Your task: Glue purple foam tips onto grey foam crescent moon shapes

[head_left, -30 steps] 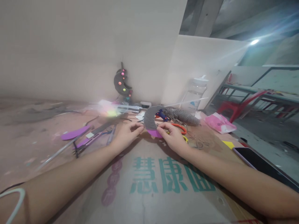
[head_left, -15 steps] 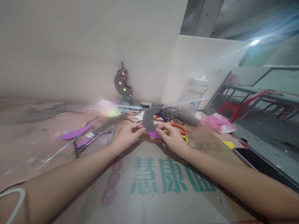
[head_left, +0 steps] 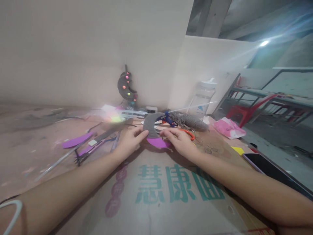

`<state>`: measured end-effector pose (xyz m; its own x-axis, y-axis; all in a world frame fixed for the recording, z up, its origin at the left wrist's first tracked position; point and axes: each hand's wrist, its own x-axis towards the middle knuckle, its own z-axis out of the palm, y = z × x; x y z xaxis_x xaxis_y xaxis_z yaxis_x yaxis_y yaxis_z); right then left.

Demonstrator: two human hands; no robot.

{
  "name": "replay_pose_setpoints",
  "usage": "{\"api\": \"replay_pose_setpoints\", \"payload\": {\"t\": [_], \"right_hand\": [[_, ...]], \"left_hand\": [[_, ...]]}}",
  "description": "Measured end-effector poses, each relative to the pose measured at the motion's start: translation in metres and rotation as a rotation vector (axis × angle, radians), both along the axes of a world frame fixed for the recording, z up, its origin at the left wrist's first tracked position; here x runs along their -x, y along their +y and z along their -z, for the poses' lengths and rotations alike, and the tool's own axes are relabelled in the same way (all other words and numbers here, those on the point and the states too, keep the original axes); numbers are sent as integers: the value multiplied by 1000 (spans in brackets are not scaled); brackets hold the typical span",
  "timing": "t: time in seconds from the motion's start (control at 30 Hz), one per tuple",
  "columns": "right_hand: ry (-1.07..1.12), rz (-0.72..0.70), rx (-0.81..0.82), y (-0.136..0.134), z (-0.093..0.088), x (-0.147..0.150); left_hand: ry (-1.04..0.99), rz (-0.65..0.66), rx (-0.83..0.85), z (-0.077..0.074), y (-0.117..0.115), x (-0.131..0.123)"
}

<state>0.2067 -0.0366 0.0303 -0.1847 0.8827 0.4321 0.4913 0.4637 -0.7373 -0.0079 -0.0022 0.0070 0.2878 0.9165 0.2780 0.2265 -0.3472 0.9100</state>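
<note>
Crescent [head_left: 149, 126] of purple foam, mostly wound in grey yarn, sits between my two hands, tilted up off the work surface, with its bare purple tip low toward the right hand.

Nearest me, both forearms run out over a cardboard sheet [head_left: 158, 209] printed with green characters. Right of the right forearm, a dark phone [head_left: 271, 169] lies flat. The left hand [head_left: 129, 142] pinches the grey wound part from its left side. The right hand [head_left: 179, 142] closes thumb and forefinger on the crescent where the winding meets the bare foam; whether a loose strand is also caught there is too fine to see. The hands are close together, with only the crescent between them.

As I judge it, the winding goes well if the left hand holds the foam steady while the right lays each turn tight against the last, so no purple shows through and the turns do not slide toward the tip.

Just beyond the right hand lie orange-handled scissors [head_left: 188, 133], then a blue glue gun [head_left: 168, 119] and a grey yarn skein [head_left: 189, 121]. Left of the left hand lies a spare purple foam piece [head_left: 74, 142]. Farther off, right of the skein, are a pink bag [head_left: 230, 128] and a clear bottle [head_left: 204, 98]. On the wall beyond both hands hangs a dark crescent dotted with coloured beads [head_left: 126, 86].
</note>
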Motion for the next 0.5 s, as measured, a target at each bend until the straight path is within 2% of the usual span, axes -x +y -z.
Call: {"api": "replay_pose_setpoints", "payload": {"t": [0.1, 0.2, 0.27, 0.4, 0.5], "right_hand": [[123, 74, -23, 12, -29, -21], [86, 143, 46, 23, -50, -43], [-60, 165, 97, 27, -55, -55], [-500, 247, 34, 30, -61, -78], [-667, 211, 150, 29, -71, -100]], "left_hand": [[-75, -29, 63, 5, 6, 3], [-72, -3, 59, 9, 7, 4], [-55, 7, 56, 9, 5, 4], [-39, 5, 90, 9, 5, 5], [-30, 27, 96, 10, 9, 5]]}}
